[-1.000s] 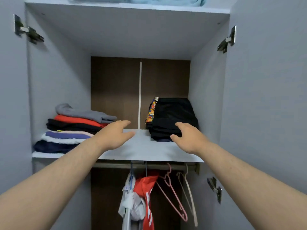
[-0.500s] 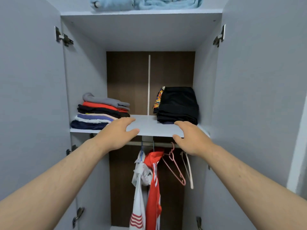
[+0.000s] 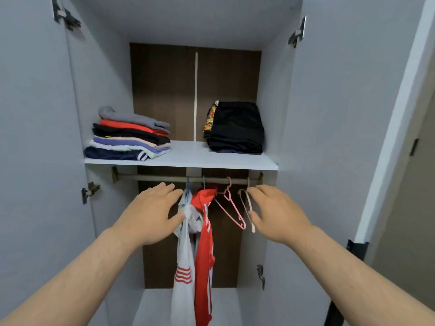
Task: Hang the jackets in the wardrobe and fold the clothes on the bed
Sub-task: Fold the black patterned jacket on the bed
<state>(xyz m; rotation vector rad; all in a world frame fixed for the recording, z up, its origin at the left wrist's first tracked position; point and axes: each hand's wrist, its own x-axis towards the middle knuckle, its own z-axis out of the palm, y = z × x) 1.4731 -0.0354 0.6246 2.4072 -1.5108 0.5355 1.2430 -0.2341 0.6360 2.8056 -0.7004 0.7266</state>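
The open wardrobe has a rail (image 3: 164, 178) under its shelf (image 3: 188, 158). A white jacket (image 3: 184, 255) with red stripes and a red jacket (image 3: 204, 243) hang from the rail. To their right hang an empty pink hanger (image 3: 231, 208) and an empty beige hanger (image 3: 247, 208). My left hand (image 3: 153, 212) is spread just left of the white jacket, its thumb touching the fabric. My right hand (image 3: 275, 212) is open next to the beige hanger, thumb and fingers on either side of it. Neither hand holds anything.
On the shelf, a stack of folded clothes (image 3: 129, 135) lies at the left and a folded black pile (image 3: 235, 128) at the right. Both wardrobe doors (image 3: 35, 137) stand open on either side. The wardrobe floor (image 3: 153, 307) is below the jackets.
Both hands have come down from the shelf edge to the rail's level. The view has pulled back and tilted down, so the hanging jackets and hangers show fully.
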